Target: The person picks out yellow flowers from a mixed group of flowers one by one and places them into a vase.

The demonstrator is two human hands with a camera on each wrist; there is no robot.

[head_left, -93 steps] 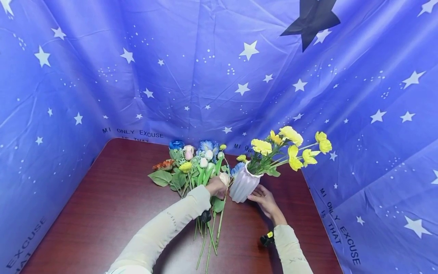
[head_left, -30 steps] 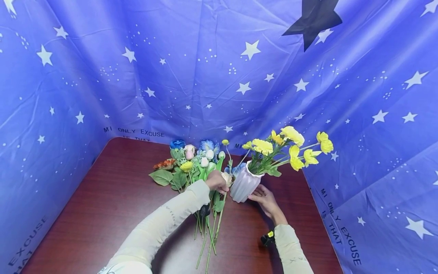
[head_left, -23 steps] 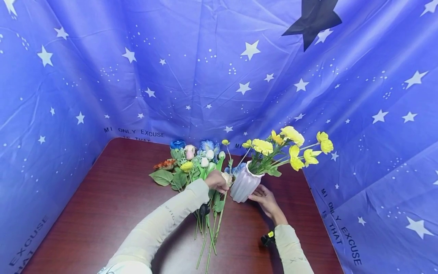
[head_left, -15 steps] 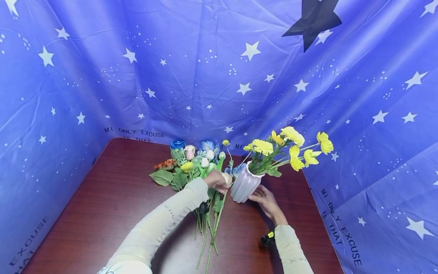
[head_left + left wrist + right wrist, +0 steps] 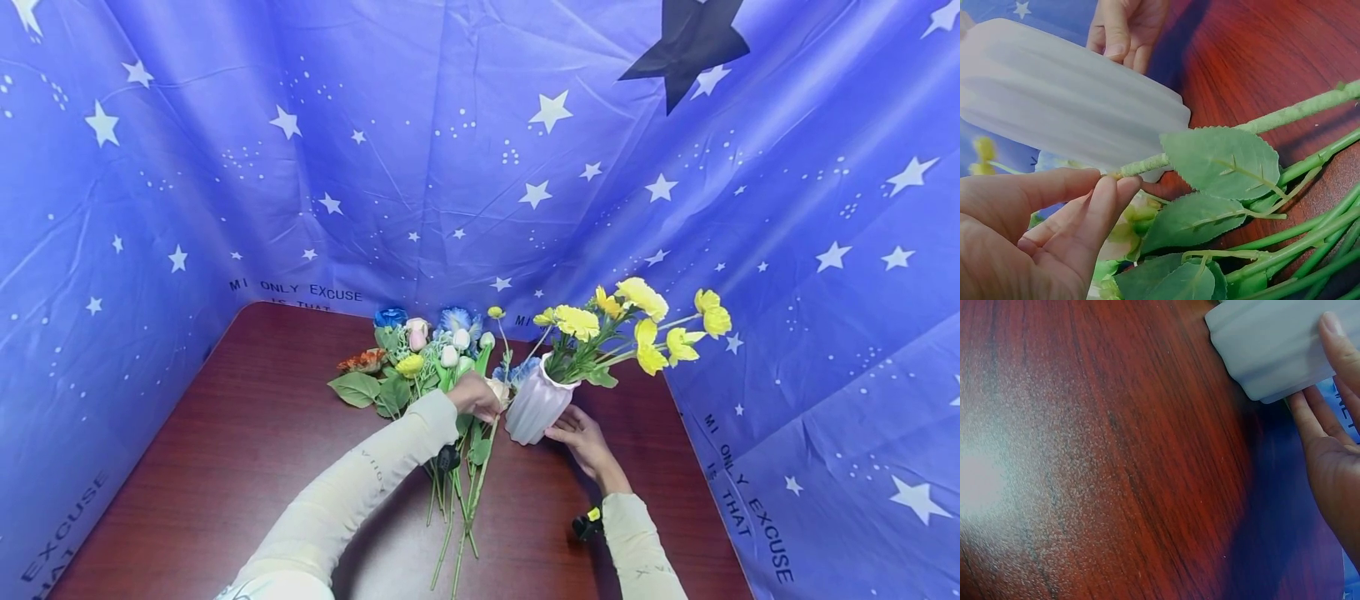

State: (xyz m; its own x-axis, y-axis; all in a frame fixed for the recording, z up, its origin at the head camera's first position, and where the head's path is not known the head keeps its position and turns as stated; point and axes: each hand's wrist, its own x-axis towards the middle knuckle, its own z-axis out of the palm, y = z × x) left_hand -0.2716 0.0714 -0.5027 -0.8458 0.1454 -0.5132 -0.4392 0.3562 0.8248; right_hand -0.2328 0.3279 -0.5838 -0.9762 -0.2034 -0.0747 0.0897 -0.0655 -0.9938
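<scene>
A: Main thing, where?

B: Pale vase [image 5: 536, 408], right of the middle of the bench [image 5: 262, 392], tilted, mouth to the upper right. Can't tell if the base touches down. Yellow flowers [image 5: 641, 300] stick out of the mouth.

A: Hands?

B: The right hand [image 5: 582, 437] grips the vase low: thumb on the side, fingers under. The left hand [image 5: 477, 395] pinches a wrapped green stem [image 5: 1297, 109], thumb to fingertips, just beside the vase. Can't tell which bloom it belongs to.

A: Further out?

B: Loose bunch [image 5: 449, 357] left of the vase, stems crossing toward the person. Starred cloth [image 5: 420, 167] round the back and sides.

A: Risks?

B: My call: flowers all lean one way and the grip is near the base, so the vase could tip or twist out of the fingers. More tilt might let flowers slide. Also, the pinched stem runs tight past a leaf [image 5: 1222, 159] and other stems; lifting it could snag and drag the bunch.

A: View differences?

B: Head gets the whole layout, but the back of the left hand hides the pinch; left wrist shows it clearly. Right wrist has no blooms at all, but gives the vase's scalloped bottom edge and the fingers below it, which head mostly misses.
</scene>
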